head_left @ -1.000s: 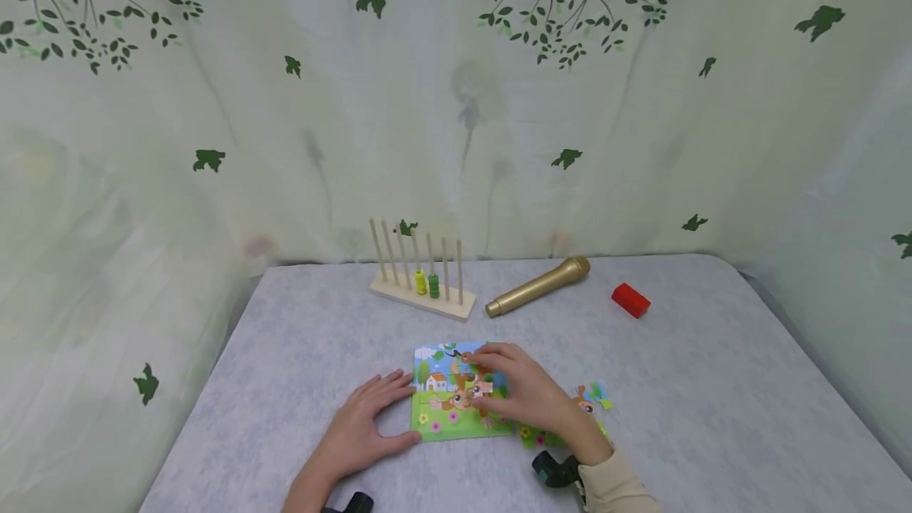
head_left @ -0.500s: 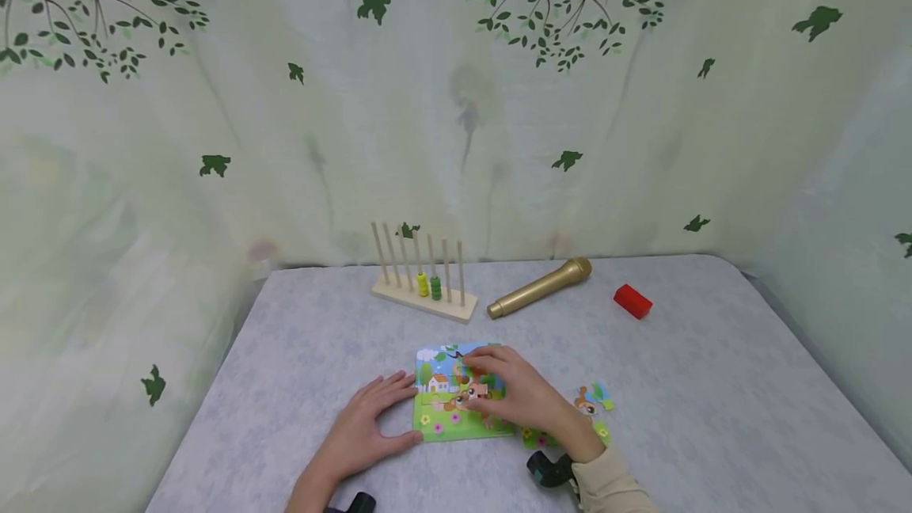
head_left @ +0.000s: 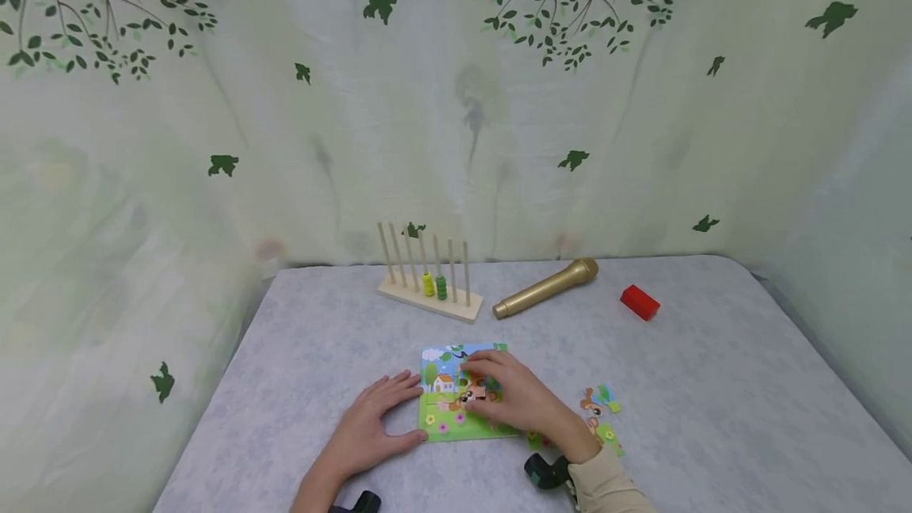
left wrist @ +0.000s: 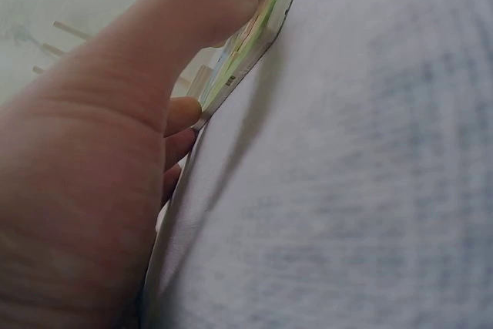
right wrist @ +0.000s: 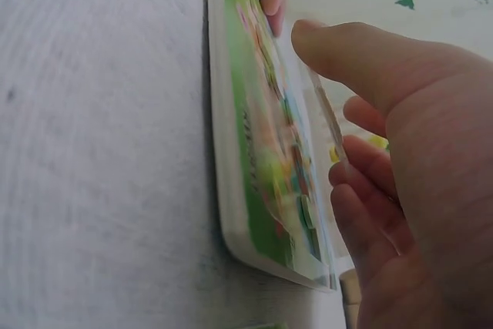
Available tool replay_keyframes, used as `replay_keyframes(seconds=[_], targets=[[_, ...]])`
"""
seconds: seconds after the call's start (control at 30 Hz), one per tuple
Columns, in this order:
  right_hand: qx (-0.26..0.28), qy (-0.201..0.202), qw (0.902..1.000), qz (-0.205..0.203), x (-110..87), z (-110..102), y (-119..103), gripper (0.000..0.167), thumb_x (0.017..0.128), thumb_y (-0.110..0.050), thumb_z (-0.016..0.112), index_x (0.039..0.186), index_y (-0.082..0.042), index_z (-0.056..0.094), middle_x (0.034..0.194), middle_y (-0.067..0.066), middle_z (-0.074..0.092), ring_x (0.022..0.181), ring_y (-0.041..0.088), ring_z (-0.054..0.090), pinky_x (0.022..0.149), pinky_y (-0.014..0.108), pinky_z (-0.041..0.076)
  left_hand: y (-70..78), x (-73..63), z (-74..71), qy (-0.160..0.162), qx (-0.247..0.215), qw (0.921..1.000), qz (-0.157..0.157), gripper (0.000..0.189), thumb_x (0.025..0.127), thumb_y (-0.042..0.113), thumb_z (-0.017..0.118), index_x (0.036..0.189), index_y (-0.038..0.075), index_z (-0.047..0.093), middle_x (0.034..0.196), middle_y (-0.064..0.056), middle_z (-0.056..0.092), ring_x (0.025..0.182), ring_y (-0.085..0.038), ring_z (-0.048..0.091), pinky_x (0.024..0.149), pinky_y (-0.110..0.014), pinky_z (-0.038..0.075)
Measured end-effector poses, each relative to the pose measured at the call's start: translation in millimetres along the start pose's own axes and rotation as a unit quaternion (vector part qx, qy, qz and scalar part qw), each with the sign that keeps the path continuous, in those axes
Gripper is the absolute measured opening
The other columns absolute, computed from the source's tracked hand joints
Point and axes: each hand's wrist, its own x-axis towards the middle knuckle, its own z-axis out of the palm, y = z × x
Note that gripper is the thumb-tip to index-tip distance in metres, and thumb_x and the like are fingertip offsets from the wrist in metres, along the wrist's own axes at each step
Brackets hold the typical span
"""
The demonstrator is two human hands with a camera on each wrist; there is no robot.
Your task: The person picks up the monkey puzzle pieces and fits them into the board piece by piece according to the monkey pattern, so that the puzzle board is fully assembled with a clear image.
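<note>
A jigsaw puzzle board (head_left: 445, 427) with a cartoon picture of animals, a house and flowers lies flat on the table. At its left edge, my left hand (head_left: 370, 430) touches the border with thumb and fingertips, fingers extended. My right hand (head_left: 523, 394) is over the board's right part and covers some of it. Between its thumb and fingers it pinches a thin puzzle piece (right wrist: 329, 117), seen nearly edge-on and held above the board in the right wrist view. Several loose puzzle pieces (head_left: 607, 435) lie right of the board, partly hidden by the right forearm.
Behind the board stands a wooden peg rack (head_left: 427, 303) with yellow and green beads. A gold microphone (head_left: 545, 289) and a red block (head_left: 640, 302) lie to its right. A leaf-patterned curtain (head_left: 484, 101) hangs behind the table (head_left: 712, 386).
My right hand has shifted slightly left over the board, still with the piece, and more of the loose pieces show. The left hand stays at the board's edge. The head view has shifted a little.
</note>
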Motion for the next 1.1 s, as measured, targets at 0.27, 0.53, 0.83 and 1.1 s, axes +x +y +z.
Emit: replay_keyframes(seconds=[0.27, 0.53, 0.83, 1.1], targets=[[-0.019, -0.015, 0.9997, 0.010, 0.9, 5, 1, 0.052, 0.094, -0.038, 0.077, 0.139, -0.016, 0.065, 0.148, 0.003, 0.056, 0.139, 0.023, 0.051, 0.114, 0.049, 0.048, 2.4, 0.6, -0.9, -0.011, -0.019, 0.9997, -0.013, 0.065, 0.082, 0.059, 0.081, 0.135, 0.024, 0.069, 0.149, 0.008, 0.059, 0.146, -0.020, 0.047, 0.125, -0.054, 0.032], [-0.035, -0.019, 0.9992, -0.007, 3.7, 9, 3, 0.050, 0.095, -0.040, 0.076, 0.137, -0.015, 0.067, 0.145, 0.001, 0.059, 0.137, 0.024, 0.052, 0.112, 0.048, 0.049, 1.4, -0.3, -1.4, -0.006, -0.015, 0.9998, -0.009, 0.063, 0.083, 0.057, 0.081, 0.135, 0.023, 0.069, 0.149, 0.006, 0.059, 0.145, -0.022, 0.048, 0.124, -0.055, 0.033], [-0.053, -0.022, 0.9982, -0.018, 5.8, 11, 4, 0.041, 0.096, -0.039, 0.074, 0.130, -0.017, 0.071, 0.142, 0.004, 0.061, 0.134, 0.025, 0.053, 0.111, 0.050, 0.049, -0.3, -0.5, 0.6, 0.003, -0.012, 0.9999, 0.003, 0.062, 0.083, 0.056, 0.082, 0.134, 0.023, 0.070, 0.148, 0.006, 0.059, 0.144, -0.022, 0.049, 0.122, -0.055, 0.035], [-0.071, -0.027, 0.9971, -0.010, 6.3, 13, 3, 0.042, 0.097, -0.041, 0.073, 0.132, -0.019, 0.070, 0.144, 0.001, 0.059, 0.134, 0.024, 0.052, 0.111, 0.048, 0.050, -1.2, -0.8, 1.5, 0.024, 0.007, 0.9994, 0.023, 0.062, 0.081, 0.054, 0.084, 0.133, 0.021, 0.071, 0.146, 0.005, 0.062, 0.142, -0.021, 0.052, 0.120, -0.052, 0.037]])
